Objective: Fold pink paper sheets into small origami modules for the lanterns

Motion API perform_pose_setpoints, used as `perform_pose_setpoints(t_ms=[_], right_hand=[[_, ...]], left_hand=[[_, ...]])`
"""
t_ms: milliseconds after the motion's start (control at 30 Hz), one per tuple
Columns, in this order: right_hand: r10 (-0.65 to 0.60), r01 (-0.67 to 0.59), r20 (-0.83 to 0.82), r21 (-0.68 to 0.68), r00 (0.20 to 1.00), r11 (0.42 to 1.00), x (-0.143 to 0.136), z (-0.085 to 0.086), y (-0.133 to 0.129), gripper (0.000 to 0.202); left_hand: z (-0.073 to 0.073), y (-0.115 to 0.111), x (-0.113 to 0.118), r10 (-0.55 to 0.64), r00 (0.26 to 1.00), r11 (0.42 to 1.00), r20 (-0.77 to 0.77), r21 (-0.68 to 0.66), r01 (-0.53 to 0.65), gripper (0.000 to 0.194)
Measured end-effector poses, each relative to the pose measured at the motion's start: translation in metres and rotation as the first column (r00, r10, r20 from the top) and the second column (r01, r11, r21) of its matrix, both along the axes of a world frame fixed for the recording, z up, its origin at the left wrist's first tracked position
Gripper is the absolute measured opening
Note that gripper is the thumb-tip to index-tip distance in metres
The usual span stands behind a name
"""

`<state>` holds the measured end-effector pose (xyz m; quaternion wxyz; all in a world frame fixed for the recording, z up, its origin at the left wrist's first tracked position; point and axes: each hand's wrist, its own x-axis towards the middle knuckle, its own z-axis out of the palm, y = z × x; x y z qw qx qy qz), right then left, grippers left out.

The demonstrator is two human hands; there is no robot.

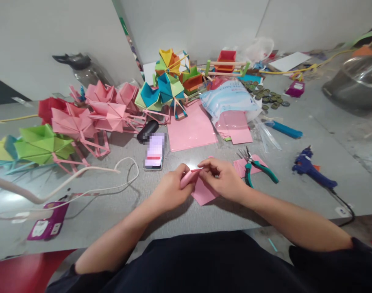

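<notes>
Both my hands hold a folded piece of pink paper (188,178) just above the table's front part. My left hand (175,185) wraps its fingers round the left side of the piece. The thumb and fingers of my right hand (224,179) pinch its right end, where a reddish edge shows. Below them lies more pink paper (205,194), partly covered by my hands; whether it joins the held piece I cannot tell. To the right, green-handled pliers (249,167) lie open across small pink paper pieces (239,167).
Folded paper models (76,118) fill the back left. A phone (154,151) and black case (148,131) lie left of pink sheets (190,126). A plastic bag (230,99) and coins (266,95) are behind. At right are a blue glue gun (314,169) and cutter (285,129); a white cable (125,184) curls left.
</notes>
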<state>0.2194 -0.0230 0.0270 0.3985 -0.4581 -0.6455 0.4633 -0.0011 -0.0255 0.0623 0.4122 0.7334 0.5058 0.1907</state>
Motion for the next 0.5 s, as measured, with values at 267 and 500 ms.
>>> perform_pose_setpoints(t_ms=[267,500], right_hand=[[-0.012,-0.052,-0.327,-0.185,0.945,0.981,0.003,0.007,-0.004,0.031],[0.152,-0.070,-0.180,0.396,0.972,0.916,0.013,0.000,0.005,0.029]], left_hand=[[-0.013,-0.003,0.004,0.130,0.972,0.984,0.198,0.094,-0.150,0.030],[-0.006,-0.001,0.004,0.133,0.924,0.991,0.358,-0.050,-0.123,0.034]])
